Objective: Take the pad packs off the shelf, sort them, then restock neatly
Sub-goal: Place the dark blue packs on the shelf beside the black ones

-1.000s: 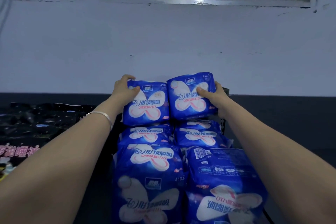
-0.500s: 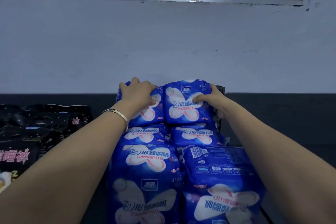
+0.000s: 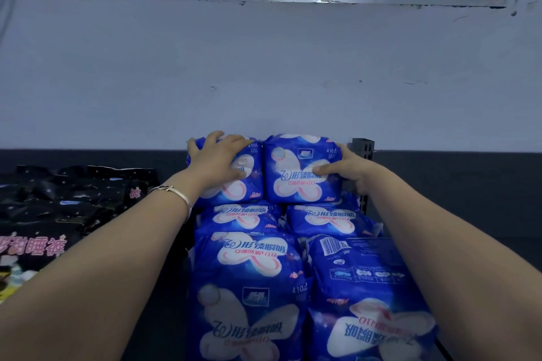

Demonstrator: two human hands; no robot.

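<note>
Blue pad packs with white butterfly prints lie stacked in two columns on the shelf. At the back stand two upright packs side by side. My left hand [image 3: 218,157] lies spread over the front and top of the back left pack [image 3: 249,187]. My right hand [image 3: 344,168] holds the right side of the back right pack [image 3: 296,173], thumb on its front and fingers behind its edge. Flat packs [image 3: 245,215] lie below them, and two large packs [image 3: 249,287] fill the near end, the right one [image 3: 366,287] showing its barcode side.
Black pad packs [image 3: 67,202] with pink lettering lie to the left on the dark shelf top. A dark metal shelf post [image 3: 363,147] stands just behind my right hand. A pale wall [image 3: 264,73] and a window frame rise behind.
Both hands have pushed the two back packs further back and upright. My left hand slid from the pack's left edge onto its front and top.
</note>
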